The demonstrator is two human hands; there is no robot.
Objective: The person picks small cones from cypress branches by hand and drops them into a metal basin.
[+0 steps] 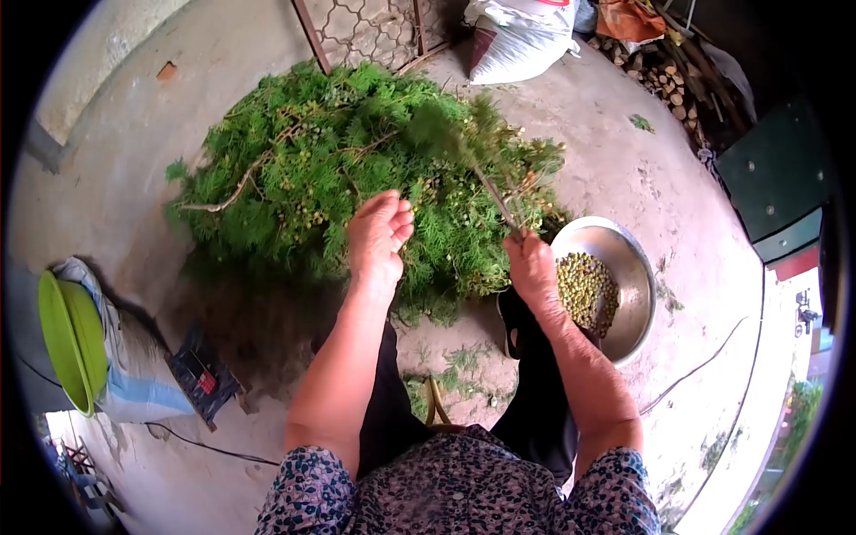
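Observation:
My right hand [532, 272] is closed around the woody stem of a leafy evergreen branch [492, 189], whose blurred tip points away over the pile. Over the near side of the pile, my left hand [379, 239] has its fingers curled together; whether anything small is in them cannot be made out. In front of me lies a large heap of green evergreen branches [303, 169] bearing small pale-green cones. A metal basin [635, 290] stands just right of my right hand, with many small greenish cones [584, 290] in it.
To the left, a lime-green basin [71, 343] leans on a pale sack [143, 383] beside a dark crate [205, 379]. A stuffed white sack [526, 40] and stacked firewood [664, 85] are at the back. A cable [214, 450] crosses the concrete floor.

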